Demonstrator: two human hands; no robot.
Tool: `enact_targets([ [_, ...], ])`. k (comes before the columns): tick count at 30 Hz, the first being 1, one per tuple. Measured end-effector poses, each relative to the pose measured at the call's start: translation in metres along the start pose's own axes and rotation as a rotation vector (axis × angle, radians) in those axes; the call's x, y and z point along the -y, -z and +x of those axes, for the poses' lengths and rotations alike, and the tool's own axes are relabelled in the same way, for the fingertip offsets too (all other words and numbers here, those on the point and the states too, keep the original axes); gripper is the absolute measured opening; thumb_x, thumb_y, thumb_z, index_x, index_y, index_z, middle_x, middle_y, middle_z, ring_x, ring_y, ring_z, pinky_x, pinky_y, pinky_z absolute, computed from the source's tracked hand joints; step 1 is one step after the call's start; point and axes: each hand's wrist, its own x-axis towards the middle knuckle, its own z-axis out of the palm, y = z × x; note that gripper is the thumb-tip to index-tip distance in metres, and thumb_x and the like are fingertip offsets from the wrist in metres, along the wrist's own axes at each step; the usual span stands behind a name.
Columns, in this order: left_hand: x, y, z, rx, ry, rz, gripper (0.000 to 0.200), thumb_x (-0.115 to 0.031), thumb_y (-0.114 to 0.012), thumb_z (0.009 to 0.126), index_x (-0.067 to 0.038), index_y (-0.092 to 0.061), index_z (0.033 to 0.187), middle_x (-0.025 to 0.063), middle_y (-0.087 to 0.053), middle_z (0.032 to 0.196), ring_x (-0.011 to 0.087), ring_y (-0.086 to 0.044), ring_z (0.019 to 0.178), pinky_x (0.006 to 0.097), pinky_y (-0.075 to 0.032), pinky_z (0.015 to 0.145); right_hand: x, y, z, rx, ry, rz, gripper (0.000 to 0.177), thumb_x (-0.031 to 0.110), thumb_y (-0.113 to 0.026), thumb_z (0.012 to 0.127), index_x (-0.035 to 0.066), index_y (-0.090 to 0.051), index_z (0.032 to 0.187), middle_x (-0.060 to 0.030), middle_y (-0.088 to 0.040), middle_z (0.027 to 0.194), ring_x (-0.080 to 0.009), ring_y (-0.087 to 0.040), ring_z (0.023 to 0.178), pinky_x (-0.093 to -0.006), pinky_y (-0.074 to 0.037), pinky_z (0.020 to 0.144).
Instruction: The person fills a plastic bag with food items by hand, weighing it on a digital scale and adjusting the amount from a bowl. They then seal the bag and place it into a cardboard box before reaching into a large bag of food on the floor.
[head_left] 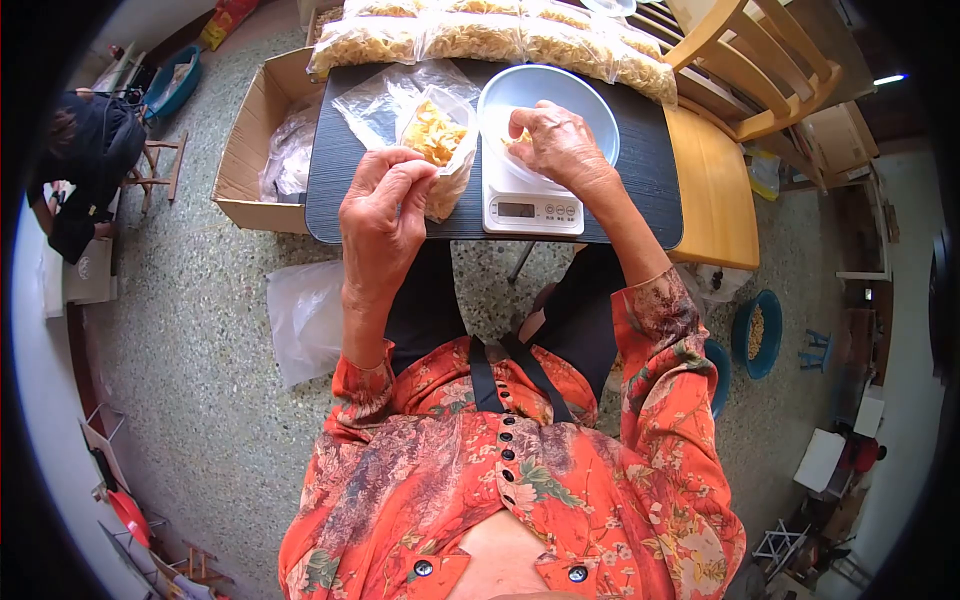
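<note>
My left hand (388, 205) pinches the rim of a clear plastic bag (452, 190). Inside the bag's open mouth show yellow-orange dried pieces (432, 135), whose exact kind I cannot make out. My right hand (560, 145) reaches into a pale blue bowl (598, 105), its fingers curled together over a few pale yellow pieces. The bowl rests on a white digital kitchen scale (533, 212); the digits on its display are too small to read. Left of the bowl, a flat clear plastic bag (375, 105) lies behind the filled one on the dark table (335, 185).
Several filled clear bags (470, 38) line the table's back edge. A cardboard box (245, 160) holding plastic stands at the left, and a wooden chair (760, 65) at the right. Another person (95, 140) sits far left. A blue basin (757, 335) stands on the floor.
</note>
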Motion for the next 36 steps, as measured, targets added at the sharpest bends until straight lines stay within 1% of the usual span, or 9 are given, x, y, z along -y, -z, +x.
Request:
enact_targets([
  [7, -0.001, 0.002, -0.001, -0.002, -0.011, -0.001, 0.013, 0.004, -0.074, 0.083, -0.002, -0.072, 0.095, 0.0088, -0.067, 0.096, 0.0225, -0.068, 0.088, 0.0333, -0.055, 0.079, 0.002, -0.002, 0.005, -0.035, 0.101, 0.07, 0.006, 0.005, -0.07, 0.081, 0.005, -0.07, 0.087, -0.0142, -0.07, 0.09, -0.0322, -0.069, 0.089, -0.0398, -0.055, 0.082],
  [10, -0.001, 0.003, -0.001, -0.001, -0.015, 0.005, 0.013, 0.004, -0.074, 0.083, -0.002, -0.072, 0.095, 0.0089, -0.067, 0.096, 0.0225, -0.068, 0.088, 0.0336, -0.055, 0.079, 0.0, 0.0, 0.007, -0.028, 0.089, 0.083, 0.007, 0.0, -0.069, 0.079, 0.004, -0.07, 0.084, -0.0113, -0.071, 0.082, -0.0292, -0.069, 0.078, -0.0369, -0.057, 0.074],
  [12, -0.001, 0.002, -0.001, -0.005, -0.022, 0.006, 0.013, 0.004, -0.074, 0.083, -0.002, -0.072, 0.094, 0.009, -0.068, 0.097, 0.0226, -0.068, 0.089, 0.0337, -0.055, 0.08, -0.002, 0.002, 0.007, -0.06, 0.039, 0.177, 0.007, 0.0, -0.069, 0.078, 0.004, -0.071, 0.084, -0.0079, -0.07, 0.076, -0.0202, -0.068, 0.07, -0.0327, -0.057, 0.065],
  [15, 0.0, 0.002, -0.001, -0.008, -0.026, 0.009, 0.013, 0.005, -0.073, 0.083, -0.002, -0.072, 0.094, 0.0091, -0.068, 0.096, 0.0229, -0.068, 0.089, 0.0339, -0.055, 0.08, -0.017, 0.014, 0.007, -0.053, -0.087, 0.524, 0.008, 0.003, -0.073, 0.078, 0.004, -0.073, 0.086, -0.0046, -0.069, 0.073, -0.0095, -0.064, 0.064, -0.0252, -0.055, 0.056],
  [18, 0.0, 0.002, -0.002, -0.007, -0.023, 0.002, 0.013, 0.005, -0.073, 0.083, -0.002, -0.072, 0.094, 0.0094, -0.067, 0.096, 0.0233, -0.068, 0.089, 0.034, -0.055, 0.08, -0.036, 0.018, 0.006, -0.12, 0.011, 1.09, 0.008, 0.003, -0.078, 0.08, 0.001, -0.074, 0.087, -0.0067, -0.071, 0.076, -0.0125, -0.069, 0.067, -0.0267, -0.06, 0.064],
  [22, -0.001, -0.002, -0.001, -0.005, -0.007, -0.007, 0.012, 0.004, -0.073, 0.083, -0.002, -0.072, 0.094, 0.0102, -0.067, 0.095, 0.0238, -0.067, 0.089, 0.0343, -0.054, 0.079, 0.003, 0.043, -0.007, -0.09, 0.165, 1.249, 0.017, 0.009, -0.081, 0.082, 0.001, -0.072, 0.094, -0.0064, -0.071, 0.078, -0.0122, -0.07, 0.071, -0.0259, -0.061, 0.069],
  [27, -0.001, -0.002, -0.001, -0.009, -0.006, -0.035, 0.011, 0.002, -0.073, 0.084, -0.002, -0.071, 0.094, 0.0112, -0.066, 0.095, 0.026, -0.067, 0.087, 0.0354, -0.054, 0.077, 0.053, 0.038, -0.004, -0.142, 0.249, 1.045, 0.023, 0.015, -0.082, 0.084, 0.002, -0.069, 0.098, -0.0057, -0.072, 0.081, -0.0075, -0.067, 0.07, -0.0223, -0.056, 0.062],
  [28, -0.001, -0.001, -0.001, -0.006, -0.003, -0.042, 0.01, 0.0, -0.072, 0.084, -0.001, -0.07, 0.094, 0.0121, -0.065, 0.095, 0.028, -0.067, 0.086, 0.0365, -0.054, 0.076, 0.059, 0.034, -0.003, -0.152, 0.246, 1.057, 0.028, 0.016, -0.083, 0.082, 0.002, -0.069, 0.102, -0.0072, -0.073, 0.081, -0.0105, -0.069, 0.073, -0.0252, -0.057, 0.064],
  [36, 0.003, 0.007, -0.003, -0.054, 0.003, -0.021, 0.012, 0.002, -0.074, 0.083, -0.002, -0.071, 0.093, 0.0105, -0.066, 0.094, 0.0251, -0.067, 0.086, 0.0347, -0.055, 0.076, 0.038, 0.032, -0.01, -0.537, 0.292, 0.428, 0.011, 0.013, -0.072, 0.088, 0.003, -0.073, 0.091, -0.0112, -0.073, 0.083, -0.0247, -0.071, 0.076, -0.0347, -0.055, 0.073],
])
